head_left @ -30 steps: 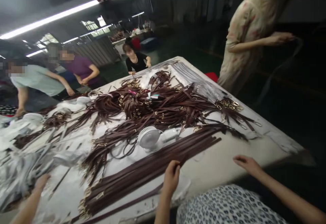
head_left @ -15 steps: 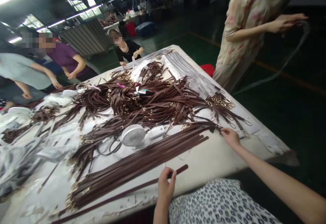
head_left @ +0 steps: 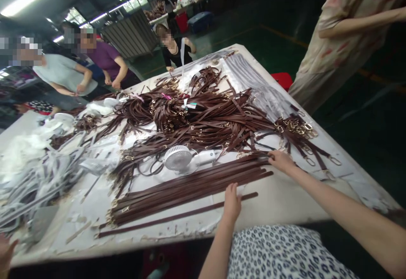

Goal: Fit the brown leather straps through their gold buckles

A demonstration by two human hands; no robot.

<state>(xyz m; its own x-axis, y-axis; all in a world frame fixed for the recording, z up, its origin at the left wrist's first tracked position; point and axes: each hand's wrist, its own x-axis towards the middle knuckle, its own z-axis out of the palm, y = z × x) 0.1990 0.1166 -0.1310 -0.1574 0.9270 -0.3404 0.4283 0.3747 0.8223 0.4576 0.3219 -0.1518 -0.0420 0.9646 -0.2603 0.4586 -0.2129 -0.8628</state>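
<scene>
Brown leather straps (head_left: 190, 190) with gold clasps at their left ends lie side by side along the near part of the table. One single strap (head_left: 177, 215) lies a little apart, closer to the table edge. My left hand (head_left: 233, 203) is over this strap, its fingers stretched toward the row and nothing visible in them. Farther right, my right hand (head_left: 281, 162) has its fingertips closed on the end of a dark brown strap at the row's back side; the fingers partly hide that end.
A white fan (head_left: 178, 159) lies behind the row. Beyond it is a large heap of brown straps (head_left: 203, 122). Grey-white strips (head_left: 47, 181) pile up at left. Several people stand around the table, one nearby at right (head_left: 345, 38). Another person's hand (head_left: 6, 249) shows at lower left.
My left hand has moved forward toward the row, and its pinch has loosened. My right hand stays at the strap end. The view has shifted left, and the person at right has turned or moved.
</scene>
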